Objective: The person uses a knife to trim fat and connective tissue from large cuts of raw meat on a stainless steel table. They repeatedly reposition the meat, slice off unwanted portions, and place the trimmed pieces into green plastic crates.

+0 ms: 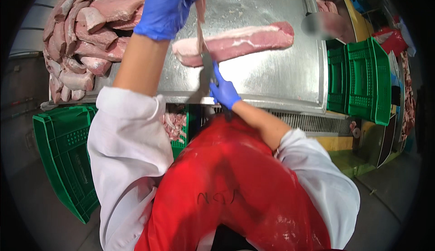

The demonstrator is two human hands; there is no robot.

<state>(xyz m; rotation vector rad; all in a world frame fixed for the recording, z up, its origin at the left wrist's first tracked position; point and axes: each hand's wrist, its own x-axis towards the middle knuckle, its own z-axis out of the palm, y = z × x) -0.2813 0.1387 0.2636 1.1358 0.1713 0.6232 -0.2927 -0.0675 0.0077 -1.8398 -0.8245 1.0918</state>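
We're working two-handed, blue gloves on both. Our left hand is gripping a thin strip of meat in a closed fist, and the strip is hanging down to the left end of a long meat piece. Our right hand is gripping a knife, index finger lying along it; the blade is pointing away from us and its far end is meeting the meat at the strip's foot. We can't tell the depth. The long meat piece is lying just beyond the right hand, below and right of the left one, showing pale fat along its far side, pink lean along its near side. A steel table is carrying it. White sleeves are covering part of both forearms, and a red apron is sitting behind the right hand. Pile of meat cuts: lying left of the left hand. Below that hand, meat scraps are sitting in a crate, with a green crate standing further left. Well right of the right hand, green crates are standing at the table's edge; past them, more meat is lying in a bin, partly blurred.
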